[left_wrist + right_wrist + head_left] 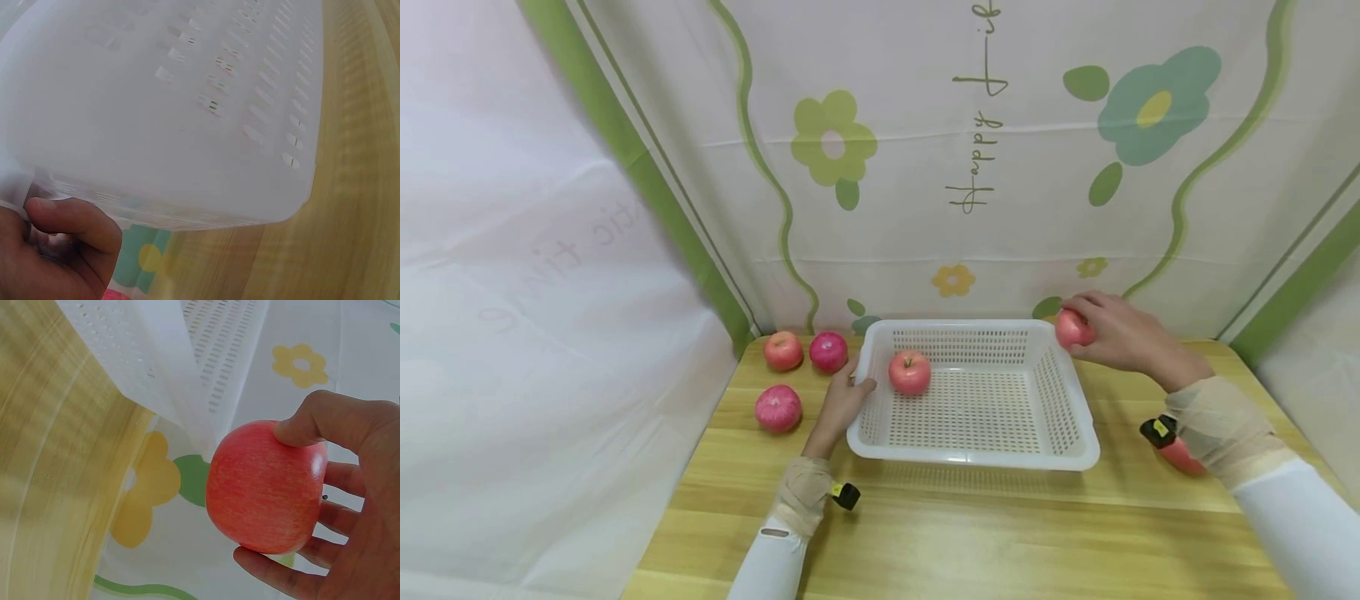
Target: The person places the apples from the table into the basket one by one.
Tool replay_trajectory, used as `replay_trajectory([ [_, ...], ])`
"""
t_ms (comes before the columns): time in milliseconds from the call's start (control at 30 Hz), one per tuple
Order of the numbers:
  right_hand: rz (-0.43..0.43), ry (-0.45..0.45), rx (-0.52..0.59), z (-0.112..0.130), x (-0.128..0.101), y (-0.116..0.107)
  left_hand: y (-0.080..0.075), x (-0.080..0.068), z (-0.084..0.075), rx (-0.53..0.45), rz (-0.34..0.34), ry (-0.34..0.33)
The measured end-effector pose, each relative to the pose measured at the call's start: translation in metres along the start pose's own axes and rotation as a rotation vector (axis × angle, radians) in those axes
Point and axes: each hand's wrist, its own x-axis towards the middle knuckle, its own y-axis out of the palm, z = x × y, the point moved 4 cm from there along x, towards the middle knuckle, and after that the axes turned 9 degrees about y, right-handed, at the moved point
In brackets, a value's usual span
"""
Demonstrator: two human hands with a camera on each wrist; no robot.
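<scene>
- Fingers and thumb of the right hand (1123, 337) are curled round a red apple (265, 486), which is held in the air at the far right corner of the white basket (1078, 454), just outside its rim.
- Grip on this held apple is seen in the right wrist view to rest on the thumb above and the fingertips below; a slip is judged possible, since the skin is smooth and the palm is not pressed against it.
- If the held apple is let go short of the rim, it is likely to strike the corner and roll off across the wooden table (970, 542).
- Thumb and fingers of the left hand (842, 400) are closed on the basket's left rim, so the basket is steadied; were that hold loosened, a knock at the far corner could shift it.
- One apple in the basket (910, 372) lies near the left wall, and could be bumped or bruised by a dropped fruit.
- Three apples on the table (778, 408) lie left of the basket, near the left hand, and could be nudged into rolling.
</scene>
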Motion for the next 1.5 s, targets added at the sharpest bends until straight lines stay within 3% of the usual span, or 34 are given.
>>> replay_trajectory([
  [800,0.019,-0.032,0.009,0.018,0.006,0.004,0.000,-0.001,0.001,0.002,0.000,-0.022],
  [1500,-0.004,-0.087,0.031,0.035,0.013,0.010,0.000,-0.001,-0.001,0.000,0.013,-0.001],
])
